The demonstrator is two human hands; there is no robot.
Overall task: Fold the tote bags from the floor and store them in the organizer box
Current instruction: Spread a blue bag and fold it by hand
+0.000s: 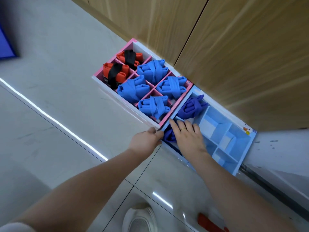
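Observation:
A pink organizer box [107,88] on the floor holds two folded red bags with black straps [115,72] and several folded light-blue bags [153,68]. Beside it stands a blue organizer box [240,148]. One folded dark-blue bag [192,107] fills its far corner cell. A second dark-blue bag [168,136] sits in the near corner cell. My right hand [188,134] presses flat on that bag with straight fingers. My left hand [147,138] grips the near corner of the blue box, fingers curled over its wall.
Wooden cabinet doors [217,47] run along the far side behind both boxes. A red cloth [207,221] lies on the tiled floor at the bottom right, near my white shoe [140,220]. A blue object [6,42] shows at the left edge.

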